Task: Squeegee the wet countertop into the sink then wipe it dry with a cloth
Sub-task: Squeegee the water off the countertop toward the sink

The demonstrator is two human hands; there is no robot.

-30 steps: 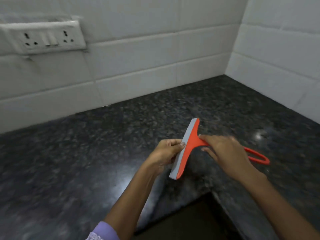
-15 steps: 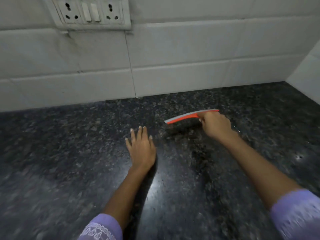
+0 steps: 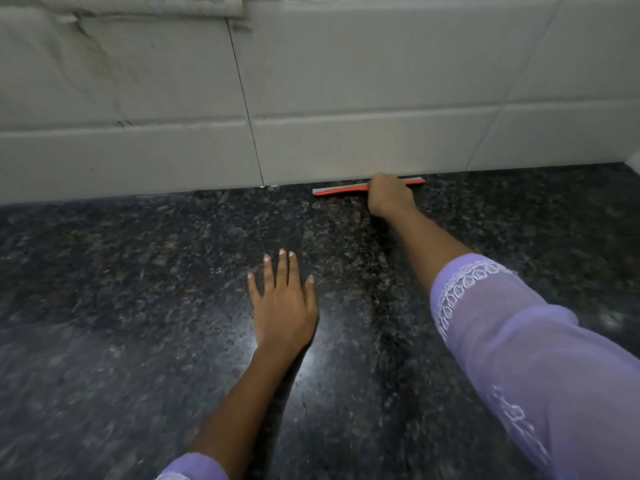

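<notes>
Orange-backed squeegee (image 3: 341, 189) — grey blade at wall foot, right hand (image 3: 389, 197) gripping it, left hand (image 3: 282, 306) flat, fingers spread

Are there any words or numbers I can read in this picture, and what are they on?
None. No words, numbers or signs show on the squeegee, the countertop, the wall tiles or the sleeve.
</notes>
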